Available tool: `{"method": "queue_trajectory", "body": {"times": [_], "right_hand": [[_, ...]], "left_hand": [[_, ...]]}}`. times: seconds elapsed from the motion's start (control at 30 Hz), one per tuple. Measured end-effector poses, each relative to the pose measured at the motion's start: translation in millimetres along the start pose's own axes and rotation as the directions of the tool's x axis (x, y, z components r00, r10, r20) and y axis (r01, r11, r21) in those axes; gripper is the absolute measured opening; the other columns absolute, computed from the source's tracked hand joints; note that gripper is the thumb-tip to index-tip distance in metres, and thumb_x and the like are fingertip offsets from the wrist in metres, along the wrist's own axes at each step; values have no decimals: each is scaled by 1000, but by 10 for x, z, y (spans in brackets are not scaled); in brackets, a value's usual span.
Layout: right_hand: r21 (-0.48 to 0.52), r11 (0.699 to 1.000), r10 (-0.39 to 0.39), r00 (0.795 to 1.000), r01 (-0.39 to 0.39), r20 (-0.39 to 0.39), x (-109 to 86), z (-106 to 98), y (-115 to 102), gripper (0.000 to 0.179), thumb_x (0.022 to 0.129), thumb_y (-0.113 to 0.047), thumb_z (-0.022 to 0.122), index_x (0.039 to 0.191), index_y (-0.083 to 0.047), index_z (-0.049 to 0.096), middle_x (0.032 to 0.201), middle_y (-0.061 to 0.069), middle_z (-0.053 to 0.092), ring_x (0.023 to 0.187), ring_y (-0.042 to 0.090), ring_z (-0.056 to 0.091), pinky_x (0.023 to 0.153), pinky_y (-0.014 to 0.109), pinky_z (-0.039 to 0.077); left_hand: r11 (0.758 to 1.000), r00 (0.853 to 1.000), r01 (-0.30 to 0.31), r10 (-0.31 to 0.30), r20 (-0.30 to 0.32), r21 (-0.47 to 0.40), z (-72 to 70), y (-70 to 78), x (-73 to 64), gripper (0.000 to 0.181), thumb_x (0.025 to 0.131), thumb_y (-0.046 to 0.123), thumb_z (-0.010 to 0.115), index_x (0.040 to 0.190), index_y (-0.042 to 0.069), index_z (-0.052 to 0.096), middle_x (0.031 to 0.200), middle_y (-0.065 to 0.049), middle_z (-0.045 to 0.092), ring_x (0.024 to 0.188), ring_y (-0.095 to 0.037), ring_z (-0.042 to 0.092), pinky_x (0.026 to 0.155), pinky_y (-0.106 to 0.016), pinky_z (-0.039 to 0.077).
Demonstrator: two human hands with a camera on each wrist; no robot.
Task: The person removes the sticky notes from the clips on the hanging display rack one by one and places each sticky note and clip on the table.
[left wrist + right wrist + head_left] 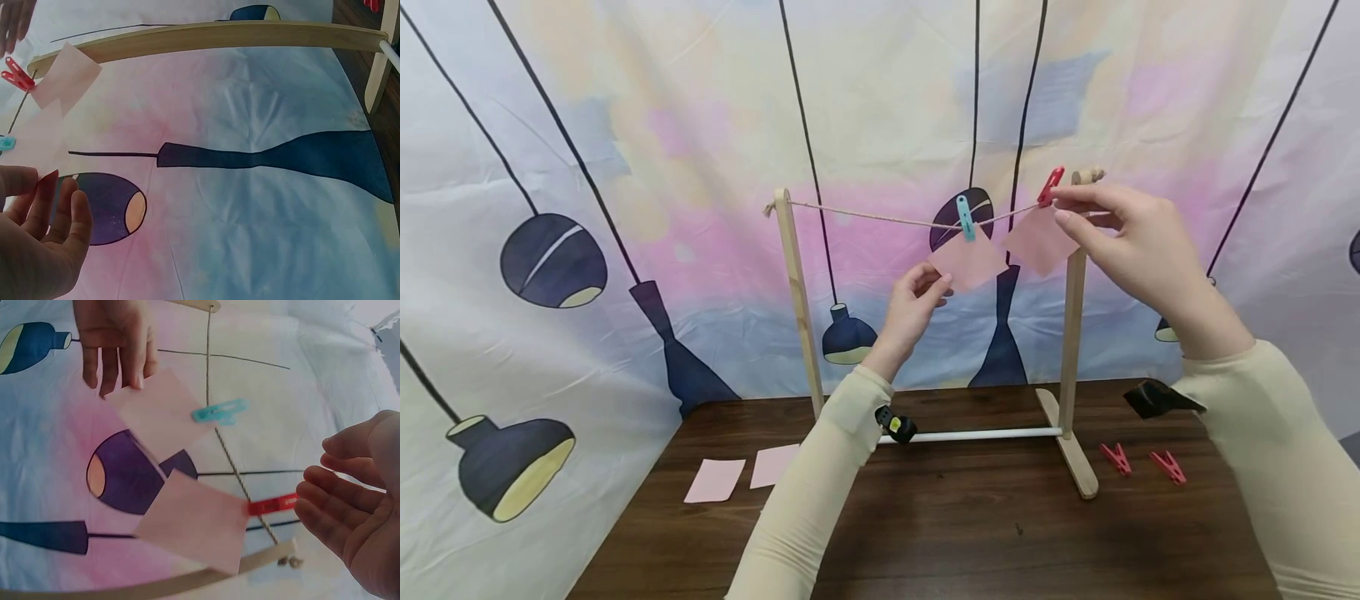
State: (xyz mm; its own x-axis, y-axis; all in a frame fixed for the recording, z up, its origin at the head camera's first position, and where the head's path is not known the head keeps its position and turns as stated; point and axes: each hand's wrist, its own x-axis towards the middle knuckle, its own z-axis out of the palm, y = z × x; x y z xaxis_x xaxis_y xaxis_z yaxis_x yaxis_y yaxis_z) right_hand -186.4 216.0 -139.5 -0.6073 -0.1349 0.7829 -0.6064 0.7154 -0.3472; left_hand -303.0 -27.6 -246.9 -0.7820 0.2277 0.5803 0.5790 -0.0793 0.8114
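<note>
My left hand pinches the lower left corner of a square of pink paper. A light blue clothespin fastens that paper to a thin string. Further right, a second pink paper hangs from the same string under a red clothespin. Beside the red clothespin is my right hand, its fingers loosely bent with nothing between them. The left wrist view shows a gap between the right fingertips and the red clothespin.
The string runs between two wooden posts joined low down by a white rod. Two more pink papers lie on the brown table at left. Two red clothespins lie at right. A patterned cloth hangs behind.
</note>
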Motion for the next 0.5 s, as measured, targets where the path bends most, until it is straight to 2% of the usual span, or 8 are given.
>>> {"method": "queue_trajectory", "body": {"times": [0.13, 0.23, 0.33, 0.43, 0.5], "right_hand": [[21, 999, -27, 999, 26, 38, 157, 80, -72, 33, 100, -25, 66, 130, -11, 69, 120, 7, 70, 98, 3, 65, 81, 9, 47], [-1, 999, -54, 996, 54, 75, 278, 131, -116, 34, 100, -24, 64, 131, -10, 68, 120, 8, 70, 101, 18, 66, 84, 11, 45], [-14, 998, -61, 991, 63, 119, 396, 169, -157, 36, 102, -24, 62, 133, -8, 66, 123, 10, 68, 102, 26, 66, 84, 15, 47], [-3, 999, -47, 984, 48, 170, 506, 201, -190, 38, 102, -24, 60, 136, -6, 63, 131, 13, 64, 109, 30, 66, 91, 28, 53], [0, 999, -46, 978, 47, 203, 579, 234, -202, 39, 103, -23, 59, 137, -4, 61, 133, 15, 63, 114, 32, 64, 96, 39, 53]], "left_hand": [[1000, 1000, 4, -4, -14, 18, -27, 0, -3, 19, 102, 11, 61, 114, -5, 61, 104, -19, 66, 103, -45, 63, 87, -35, 56], [1000, 1000, 12, -11, -20, 26, -40, 3, -1, 21, 101, 11, 62, 116, -4, 61, 106, -18, 66, 102, -44, 64, 86, -34, 57], [1000, 1000, 12, -12, -19, 23, -46, -3, 12, 22, 101, 11, 63, 117, -4, 61, 106, -18, 66, 102, -46, 63, 86, -35, 57], [1000, 1000, 10, -10, -19, 20, -47, 0, 22, 22, 100, 11, 63, 117, -3, 61, 106, -17, 66, 101, -44, 63, 87, -37, 57], [1000, 1000, 7, -7, -18, 19, -50, 7, 24, 22, 100, 11, 64, 117, -3, 61, 106, -16, 66, 99, -40, 64, 88, -39, 57]]}}
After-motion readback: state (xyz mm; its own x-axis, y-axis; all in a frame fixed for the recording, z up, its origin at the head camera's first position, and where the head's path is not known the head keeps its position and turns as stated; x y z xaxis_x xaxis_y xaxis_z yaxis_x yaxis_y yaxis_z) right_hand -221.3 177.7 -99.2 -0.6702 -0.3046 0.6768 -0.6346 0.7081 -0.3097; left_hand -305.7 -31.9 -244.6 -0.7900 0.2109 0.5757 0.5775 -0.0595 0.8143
